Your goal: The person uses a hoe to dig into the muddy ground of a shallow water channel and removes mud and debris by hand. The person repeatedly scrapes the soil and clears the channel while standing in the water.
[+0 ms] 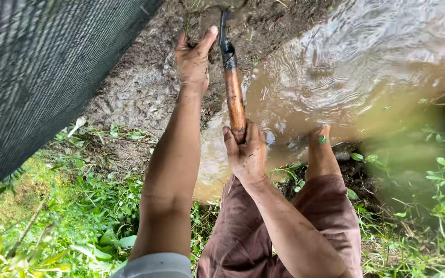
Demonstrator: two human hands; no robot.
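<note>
Right hand [246,154] grips the hoe's wooden handle [235,100] tight — left hand [194,59], fingers loosely spread, presses the mud bank [145,87] beside muddy water [335,77]

Your right hand [245,152] grips the near end of the tool handle [234,98], which points away from you into the mud bank [145,87]. Your left hand [194,56] is just left of its far end. Water [366,67] lies to the right, netting [37,72] to the left, grass [78,216] nearest to you.
</note>
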